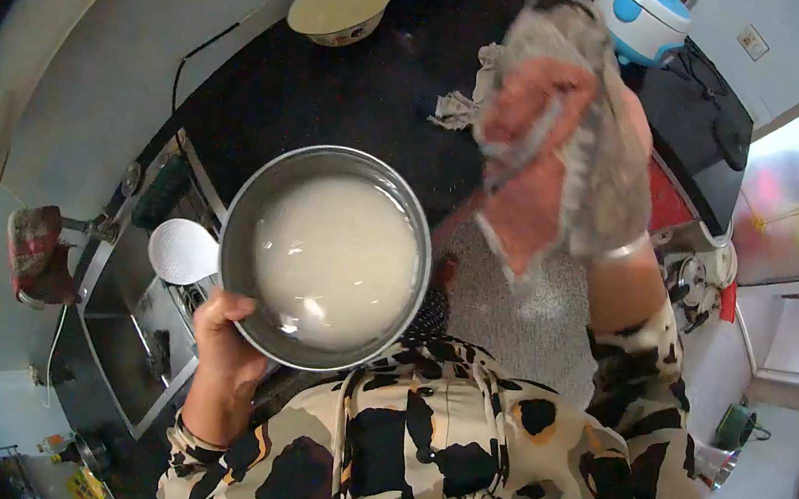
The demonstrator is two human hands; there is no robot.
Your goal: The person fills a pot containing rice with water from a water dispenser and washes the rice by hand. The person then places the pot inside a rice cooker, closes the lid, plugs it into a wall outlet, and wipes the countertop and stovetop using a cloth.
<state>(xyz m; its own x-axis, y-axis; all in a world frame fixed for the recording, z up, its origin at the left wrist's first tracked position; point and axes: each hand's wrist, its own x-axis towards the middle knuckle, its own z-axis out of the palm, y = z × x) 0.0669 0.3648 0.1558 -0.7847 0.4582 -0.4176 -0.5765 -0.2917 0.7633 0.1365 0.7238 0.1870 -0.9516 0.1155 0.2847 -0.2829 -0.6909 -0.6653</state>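
Observation:
My left hand (232,334) grips the rim of a round metal pot (248,191) on its lower left side, thumb over the edge. Cloudy whitish liquid (339,252) fills much of the pot; whatever lies under the surface cannot be made out. Off to the right, my right hand (637,129) is raised and closed on a cloth (533,156), a crumpled red and grey-beige rag that hangs down and is blurred by motion. The cloth hides most of the fingers. A gap separates the cloth from the pot.
A cream bowl (340,8) and a crumpled rag (455,110) lie on the black counter (389,97). A white-and-blue rice cooker (644,19) stands at the back right. Left of the pot are a white strainer (183,252), a sink (130,340) and a tap (99,228).

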